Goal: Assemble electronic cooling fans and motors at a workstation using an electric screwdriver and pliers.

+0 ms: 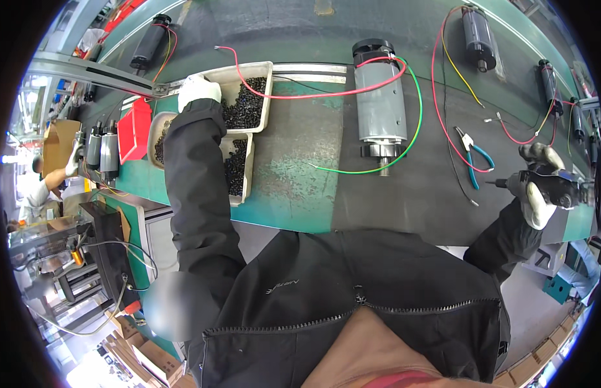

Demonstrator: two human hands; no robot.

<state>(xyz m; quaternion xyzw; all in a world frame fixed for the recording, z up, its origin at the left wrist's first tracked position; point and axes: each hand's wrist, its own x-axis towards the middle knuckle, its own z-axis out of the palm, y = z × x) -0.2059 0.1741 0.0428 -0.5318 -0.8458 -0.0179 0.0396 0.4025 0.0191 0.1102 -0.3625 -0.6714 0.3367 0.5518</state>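
Holds a black drill [562,191] in the right grip [537,204], clenched around the tool body near the right end of the surface [294,194], with the thin bit [499,183] aimed left. Wears black sleeves [197,155] and pale gloves [200,87], greyer at the right fingers. Has the left grip [198,94] at the left edge of an upper tray [268,103], pale and loaded with small black parts [242,110]. Cannot tell from this angle the state of the left grip, released or grasping a part, with the fingertips hidden. Has a lower tray [249,171] of similar parts just below, partly behind the left sleeve, then a smaller tray [151,136] on the other side of that sleeve, beside a red bin [134,132]. Faces a large grey motor [381,103] right of centre, lying with its shaft toward the body, with a red wire [313,97] stretching left across the upper tray and a green wire [421,116] curving around the right side. Has blue-handled pliers [467,140] between that motor and the drill, near the wires [433,71] of a farther motor [478,39]. Shows at far left a co-worker's gloved hand [74,158] beside upright motors [109,155].
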